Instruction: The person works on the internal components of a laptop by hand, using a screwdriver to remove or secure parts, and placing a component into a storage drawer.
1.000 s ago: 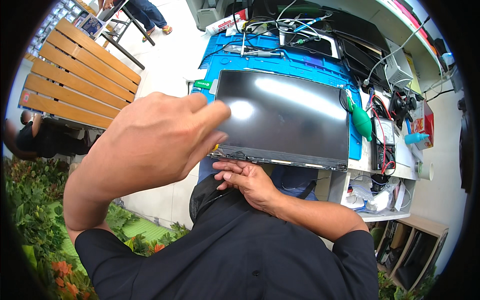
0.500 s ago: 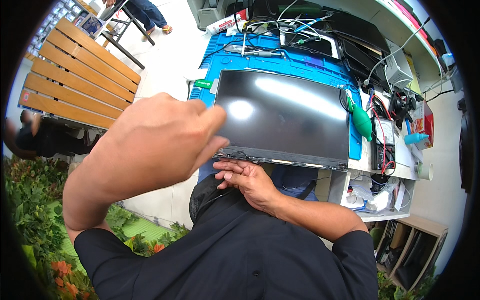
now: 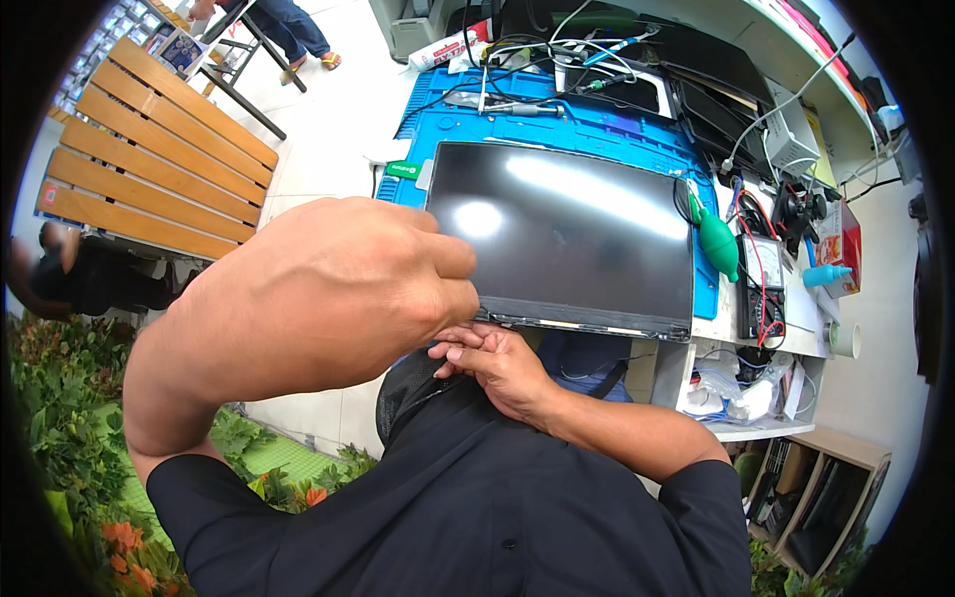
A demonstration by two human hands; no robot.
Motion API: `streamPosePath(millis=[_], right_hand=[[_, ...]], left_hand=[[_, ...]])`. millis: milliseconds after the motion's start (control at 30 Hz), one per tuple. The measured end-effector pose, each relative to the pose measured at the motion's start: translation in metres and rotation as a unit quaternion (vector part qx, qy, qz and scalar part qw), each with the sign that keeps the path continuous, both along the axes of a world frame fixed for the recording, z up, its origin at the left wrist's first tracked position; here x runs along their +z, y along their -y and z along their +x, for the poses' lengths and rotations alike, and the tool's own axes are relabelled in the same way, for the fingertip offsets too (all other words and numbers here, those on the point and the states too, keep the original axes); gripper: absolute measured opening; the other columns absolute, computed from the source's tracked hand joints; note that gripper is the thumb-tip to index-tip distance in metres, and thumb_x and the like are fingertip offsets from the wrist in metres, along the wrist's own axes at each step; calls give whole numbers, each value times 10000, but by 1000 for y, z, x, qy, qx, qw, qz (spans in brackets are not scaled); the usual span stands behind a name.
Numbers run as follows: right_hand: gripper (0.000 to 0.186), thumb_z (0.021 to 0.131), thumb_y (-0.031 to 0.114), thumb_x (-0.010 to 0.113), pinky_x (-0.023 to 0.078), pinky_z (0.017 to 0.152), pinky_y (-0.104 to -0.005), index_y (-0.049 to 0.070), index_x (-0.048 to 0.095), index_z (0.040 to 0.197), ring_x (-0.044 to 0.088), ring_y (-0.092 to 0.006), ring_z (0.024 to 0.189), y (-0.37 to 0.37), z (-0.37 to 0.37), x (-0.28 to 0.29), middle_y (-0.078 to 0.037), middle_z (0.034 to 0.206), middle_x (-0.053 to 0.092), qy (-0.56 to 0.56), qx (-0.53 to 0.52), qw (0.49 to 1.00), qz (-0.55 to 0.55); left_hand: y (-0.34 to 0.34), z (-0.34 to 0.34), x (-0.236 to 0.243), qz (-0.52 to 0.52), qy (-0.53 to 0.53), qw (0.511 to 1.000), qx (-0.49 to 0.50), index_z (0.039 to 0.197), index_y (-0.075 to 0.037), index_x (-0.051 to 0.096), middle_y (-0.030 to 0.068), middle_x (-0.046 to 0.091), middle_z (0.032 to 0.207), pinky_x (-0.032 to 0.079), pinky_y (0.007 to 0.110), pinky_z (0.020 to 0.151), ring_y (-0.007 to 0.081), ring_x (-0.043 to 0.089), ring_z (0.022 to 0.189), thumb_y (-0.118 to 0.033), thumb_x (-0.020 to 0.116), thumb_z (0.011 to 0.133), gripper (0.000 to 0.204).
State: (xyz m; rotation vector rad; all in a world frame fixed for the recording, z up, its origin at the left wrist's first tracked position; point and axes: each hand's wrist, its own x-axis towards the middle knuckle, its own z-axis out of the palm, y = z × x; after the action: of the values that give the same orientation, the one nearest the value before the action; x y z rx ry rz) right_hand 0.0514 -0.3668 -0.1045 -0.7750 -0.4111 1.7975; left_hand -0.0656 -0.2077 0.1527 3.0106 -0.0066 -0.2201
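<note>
A dark laptop display panel (image 3: 567,239) lies face up, bright reflections on its glass and a thin exposed strip along its near edge. My left hand (image 3: 368,279) is held over the panel's near left corner with fingers curled together; the fingertips are hidden behind the knuckles, so what they pinch, if anything, does not show. Close below that corner, my right hand (image 3: 502,368) rests palm up, thumb and fingers loosely apart. Its fingertips are at the panel's near edge, partly covered by my left hand.
Under the panel is a blue work mat (image 3: 418,109) with a pen-like metal tool (image 3: 527,108) and tangled cables. To the right lie a green air blower (image 3: 718,247), a multimeter (image 3: 761,284) with red leads and a light-blue bottle (image 3: 828,275). A wooden slatted bench (image 3: 159,149) stands left.
My left hand has moved right and slightly down, covering the panel's near left corner, and its fingers are more tightly curled. My right hand has barely moved.
</note>
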Motion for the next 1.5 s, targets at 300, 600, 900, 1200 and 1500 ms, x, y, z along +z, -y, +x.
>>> streamPosePath(millis=[300, 600, 900, 1200, 1500], right_hand=[[427, 1081, 54, 663, 585, 1003, -373, -104, 593, 1472, 658, -230, 1248, 1, 1, -5, -168, 1503, 655, -1, 2, 1000, 18], [473, 1096, 58, 636, 603, 978, -338, -5, 555, 1558, 661, -180, 1235, -11, 13, -13, -116, 1543, 632, -50, 84, 995, -25], [510, 1158, 289, 626, 510, 1119, -323, 21, 545, 1584, 627, -173, 1374, -17, 19, -16, -113, 1503, 655, 94, 265, 957, 71], [515, 1163, 356, 611, 466, 1187, -337, -3, 598, 1532, 625, -204, 1400, -22, 26, -1, -137, 1456, 693, 149, 285, 941, 108], [542, 1155, 416, 605, 471, 1207, -396, 36, 604, 1541, 624, -248, 1421, -26, 31, 22, -149, 1485, 690, 254, 334, 891, 176]], left_hand=[[-9, -13, -17, -217, 135, 955, 154, 1197, -90, 730, 45, 774, 1006, 611, 358, 824, 234, 780, 933, -117, 927, 852, 398], [-69, -34, -88, -377, 477, 740, 288, 1720, -100, 213, 174, 723, 1115, 611, 371, 977, 211, 761, 1047, 102, 746, 966, 945], [-182, 44, -131, -216, 602, 706, 303, 1752, -145, 198, 109, 685, 1158, 640, 292, 913, 135, 712, 1032, -35, 736, 1059, 885], [-191, 60, -164, -176, 556, 736, 343, 1719, -144, 237, 131, 710, 1128, 633, 285, 928, 164, 746, 1039, -115, 763, 1057, 846], [-190, 54, -162, -189, 571, 725, 335, 1716, -137, 232, 126, 704, 1134, 638, 281, 902, 162, 744, 1039, -124, 758, 1063, 839]])
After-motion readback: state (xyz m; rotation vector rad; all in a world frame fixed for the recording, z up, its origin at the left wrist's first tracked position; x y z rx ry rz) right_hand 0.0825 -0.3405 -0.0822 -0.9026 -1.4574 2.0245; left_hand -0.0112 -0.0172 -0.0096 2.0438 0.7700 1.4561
